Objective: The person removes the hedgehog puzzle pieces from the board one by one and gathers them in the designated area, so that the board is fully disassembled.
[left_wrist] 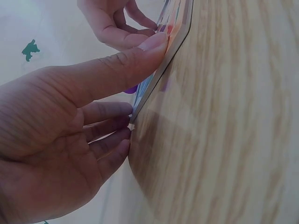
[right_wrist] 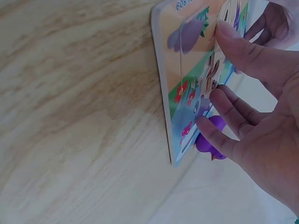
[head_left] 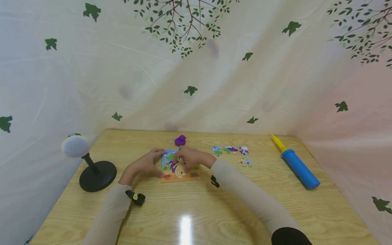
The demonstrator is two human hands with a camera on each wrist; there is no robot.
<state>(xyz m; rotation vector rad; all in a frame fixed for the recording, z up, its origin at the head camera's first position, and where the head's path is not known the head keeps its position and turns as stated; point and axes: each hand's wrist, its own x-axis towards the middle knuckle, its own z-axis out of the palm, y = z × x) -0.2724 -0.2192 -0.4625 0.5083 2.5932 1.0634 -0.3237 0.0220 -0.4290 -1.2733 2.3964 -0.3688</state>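
A framed jigsaw puzzle [head_left: 180,179] with a cartoon animal, fruit and flowers lies flat on the table, most of its picture filled in. My left hand [head_left: 146,164] holds its left side, thumb on the near corner and the other fingers at the far end of that edge. Over the middle of the picture is my right hand [head_left: 193,157], its thumb and fingertips spread and touching the puzzle's surface, as the right wrist view shows. Loose puzzle pieces [head_left: 231,149] lie to the right, with one joined clump [head_left: 245,162] nearer me.
Just behind the puzzle sits a purple toy duck [head_left: 180,140]. A microphone-shaped object [head_left: 75,146] on a round black base [head_left: 98,176] stands at the left. Toward the right edge lies a blue hand pump [head_left: 300,169] with a yellow nozzle. A leaf-printed curtain [head_left: 214,85] hangs behind the table.
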